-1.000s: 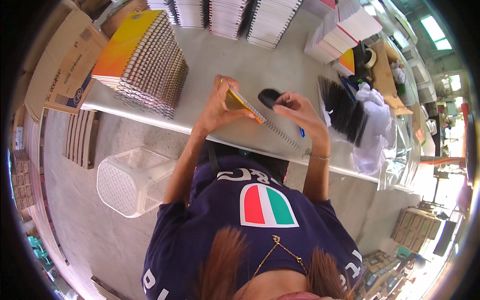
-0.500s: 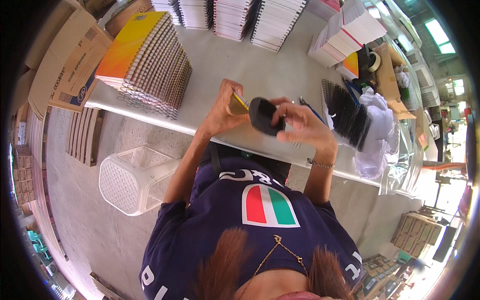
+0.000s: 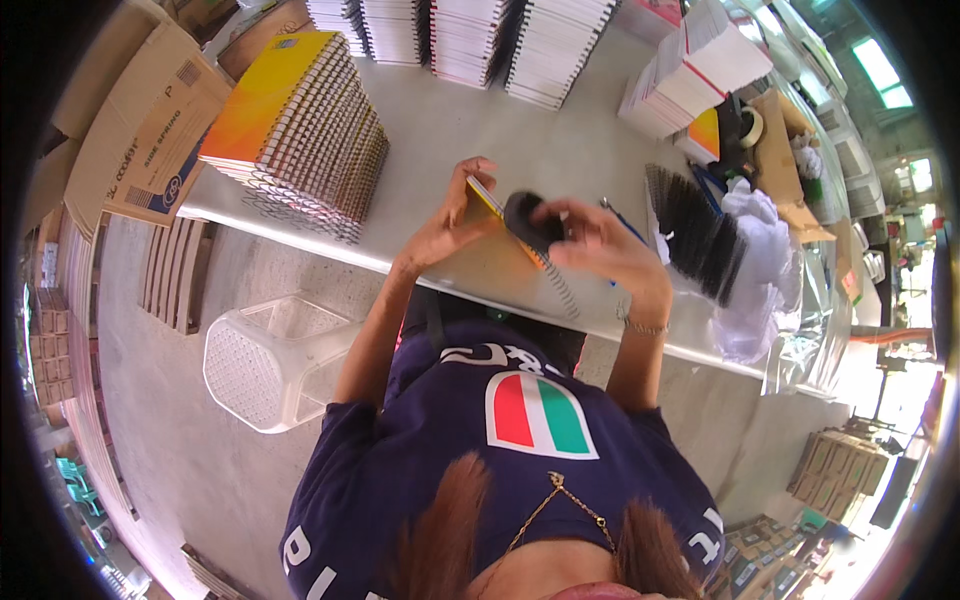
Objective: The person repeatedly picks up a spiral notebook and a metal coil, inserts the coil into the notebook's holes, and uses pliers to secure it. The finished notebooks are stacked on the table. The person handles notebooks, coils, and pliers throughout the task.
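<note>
- The left hand (image 3: 448, 225) holds one spiral notebook (image 3: 489, 200), seen edge-on, between thumb and fingers, right of the notebook stack (image 3: 300, 135); one wire coil (image 3: 562, 285) sticks out at its near end.
- The right hand (image 3: 608, 245), fingers curled, grips one black rounded tool (image 3: 526, 214), blurred and partly hiding the notebook; I cannot tell whether they touch.
- Beyond the stack, rightward: four white-paged book stacks (image 3: 465, 40), cut off above.

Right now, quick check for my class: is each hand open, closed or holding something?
Left hand: holding a yellow-orange notebook.
Right hand: holding a black object, too blurred to identify.
</note>
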Demonstrator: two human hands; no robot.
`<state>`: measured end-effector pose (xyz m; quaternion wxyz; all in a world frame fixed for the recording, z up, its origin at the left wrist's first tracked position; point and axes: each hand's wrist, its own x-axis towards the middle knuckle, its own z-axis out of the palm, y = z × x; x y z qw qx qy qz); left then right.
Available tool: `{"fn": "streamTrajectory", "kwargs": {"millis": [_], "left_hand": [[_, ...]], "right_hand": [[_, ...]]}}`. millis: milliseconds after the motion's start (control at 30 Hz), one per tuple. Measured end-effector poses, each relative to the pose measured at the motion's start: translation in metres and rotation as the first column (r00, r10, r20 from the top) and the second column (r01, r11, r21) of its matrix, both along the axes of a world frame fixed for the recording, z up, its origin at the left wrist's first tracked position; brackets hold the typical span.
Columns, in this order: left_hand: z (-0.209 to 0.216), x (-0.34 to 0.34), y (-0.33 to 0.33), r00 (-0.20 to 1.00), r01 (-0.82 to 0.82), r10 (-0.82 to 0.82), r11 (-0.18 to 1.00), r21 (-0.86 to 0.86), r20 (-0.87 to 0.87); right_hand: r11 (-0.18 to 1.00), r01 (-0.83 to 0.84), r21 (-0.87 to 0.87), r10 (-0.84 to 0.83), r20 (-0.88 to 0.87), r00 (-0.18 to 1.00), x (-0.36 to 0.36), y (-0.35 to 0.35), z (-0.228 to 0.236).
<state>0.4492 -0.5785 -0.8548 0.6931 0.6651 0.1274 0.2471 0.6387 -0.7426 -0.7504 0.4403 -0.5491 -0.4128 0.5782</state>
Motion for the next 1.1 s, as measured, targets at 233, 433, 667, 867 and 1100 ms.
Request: {"fn": "streamTrajectory", "kwargs": {"millis": [233,433,667,867,1100], "left_hand": [[-0.001,-0.001,0.008,0.998,0.068,-0.066,0.992,-0.109,0.019],[-0.003,0.003,0.011,0.995,0.095,-0.095,0.985,-0.145,0.010],[-0.006,0.008,0.016,0.992,0.120,-0.106,0.966,-0.228,0.074],[0.008,0.007,0.012,0.990,0.127,-0.105,0.954,-0.271,0.097],[0.011,0.003,0.005,0.993,0.116,-0.116,0.975,-0.191,0.013]], "right_hand": [[0.994,0.106,0.017,-0.102,0.461,0.881,0.017,0.029,-0.035],[0.998,0.030,0.054,-0.040,0.208,0.977,0.007,0.011,-0.034],[0.969,-0.009,0.246,-0.077,0.340,0.937,-0.004,0.011,-0.023],[0.998,0.018,0.060,-0.049,0.570,0.820,-0.001,0.033,-0.018],[0.989,0.128,0.075,-0.145,0.316,0.938,-0.002,0.022,-0.030]]}}
